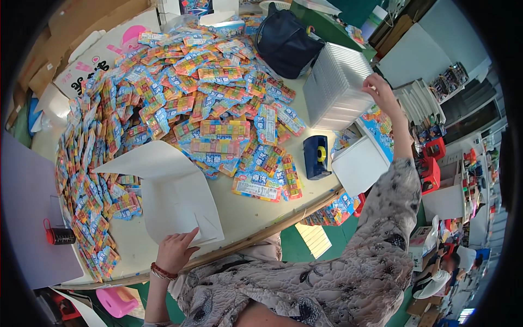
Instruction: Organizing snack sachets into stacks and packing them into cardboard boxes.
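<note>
My left hand [177, 252] rests at the near edge of an open white paperboard box [177, 201]. Its thumb and index finger are apart. One white panel of the box curls up at the far side. At the right, my right hand [379, 91] reaches to a tall stack of clear plastic trays [336, 87], its fingers pinching at the stack's right edge. A large heap of blister-packed candies [218, 90] with colourful cards covers the table's left and middle. Several packs [261, 185] lie close to the box's right side.
A dark blue tape dispenser [316, 158] with yellow tape stands below the stack, beside a white lid-like panel [361, 165]. Behind the heap sits a dark blue bag [286, 43]. A red-lidded bottle [59, 235] is at far left. Another person [436, 280] is at lower right.
</note>
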The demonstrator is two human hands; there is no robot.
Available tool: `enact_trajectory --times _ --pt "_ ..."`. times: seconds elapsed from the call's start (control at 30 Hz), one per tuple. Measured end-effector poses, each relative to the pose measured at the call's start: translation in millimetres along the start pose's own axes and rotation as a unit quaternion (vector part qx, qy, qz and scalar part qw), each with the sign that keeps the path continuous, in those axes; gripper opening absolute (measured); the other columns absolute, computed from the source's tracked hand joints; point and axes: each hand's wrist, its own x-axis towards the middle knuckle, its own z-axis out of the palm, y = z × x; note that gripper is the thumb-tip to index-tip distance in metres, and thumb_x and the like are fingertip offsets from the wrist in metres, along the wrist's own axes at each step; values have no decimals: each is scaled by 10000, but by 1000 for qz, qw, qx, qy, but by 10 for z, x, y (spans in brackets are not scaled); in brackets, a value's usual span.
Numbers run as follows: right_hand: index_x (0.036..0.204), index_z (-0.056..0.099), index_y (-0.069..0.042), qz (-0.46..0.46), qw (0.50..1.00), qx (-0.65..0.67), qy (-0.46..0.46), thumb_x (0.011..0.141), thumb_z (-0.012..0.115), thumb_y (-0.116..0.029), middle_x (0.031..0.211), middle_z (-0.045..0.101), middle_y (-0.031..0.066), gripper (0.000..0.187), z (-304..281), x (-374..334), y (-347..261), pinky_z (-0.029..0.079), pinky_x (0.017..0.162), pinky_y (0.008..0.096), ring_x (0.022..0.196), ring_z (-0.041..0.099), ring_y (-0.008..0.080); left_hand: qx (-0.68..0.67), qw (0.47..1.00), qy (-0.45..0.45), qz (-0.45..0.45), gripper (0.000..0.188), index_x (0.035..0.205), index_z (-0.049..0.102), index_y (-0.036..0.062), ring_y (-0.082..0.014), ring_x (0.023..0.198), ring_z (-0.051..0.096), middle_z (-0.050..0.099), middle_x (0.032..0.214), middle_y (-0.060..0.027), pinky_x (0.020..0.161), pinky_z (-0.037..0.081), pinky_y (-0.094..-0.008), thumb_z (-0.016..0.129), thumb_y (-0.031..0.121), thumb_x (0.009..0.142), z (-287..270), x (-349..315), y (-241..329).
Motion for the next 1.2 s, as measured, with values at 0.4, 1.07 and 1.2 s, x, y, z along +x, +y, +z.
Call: enact_trajectory --times 0.4,1.07,1.2 --pt "913 490 -3 3 999 -51 6 897 483 -71 774 577 188 70 249 773 564 454 676 421 730 567 356 0 1000 0 -16 518 1301 515 113 -281 891 632 667 953 -102 821 473 -404 661 286 835 -23 13 41" --pt "1101 559 -54 30 783 539 310 937 580 -177 902 607 57 206 -523 363 -1734 497 708 295 812 586 153 -178 862 434 -190 723 1464 244 27 -373 1315 367 348 1462 -190 1109 252 -424 618 162 860 -158 -6 -251" --pt "1139 571 -77 -117 934 283 181 927 493 -88 1045 591 85 226 691 171 -3286 484 738 299 885 588 208 -167 903 371 -138 744 1498 69 22 -378 1150 502 457 1341 -265 1003 371 -415 510 165 916 284 51 -529"
